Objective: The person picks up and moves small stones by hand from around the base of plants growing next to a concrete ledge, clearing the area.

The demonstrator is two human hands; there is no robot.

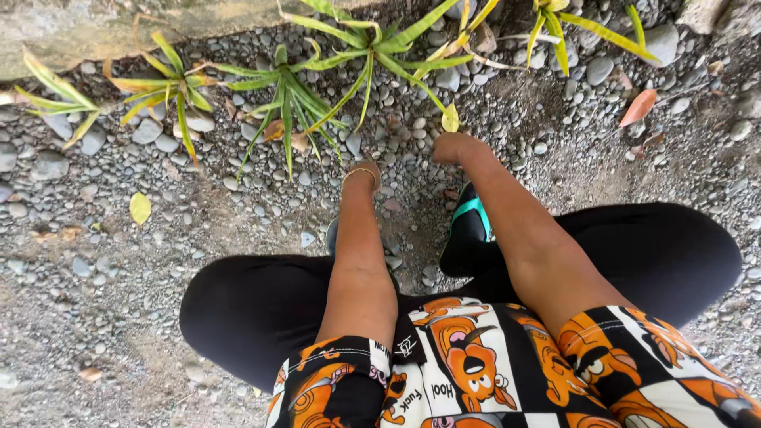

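Right hand (453, 147) at frame centre, fingers curled together down in gravel (103, 261), just below yellow leaf (450, 119); grip on anything cannot tell. Left hand (363, 176) beside it, fingers hidden, wrist with thin bangle (361, 170). Green-yellow plants (289, 95) along top. Stone slab (79, 28) upper left. Orange leaf (639, 107) upper right. Outdoors, pebbles and grey grit.

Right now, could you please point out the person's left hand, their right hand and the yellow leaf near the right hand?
left hand (362, 177): head view, on the wrist by the bracelet.
right hand (453, 147): head view, on the back of the hand.
yellow leaf (450, 119): head view, on the blade's middle.
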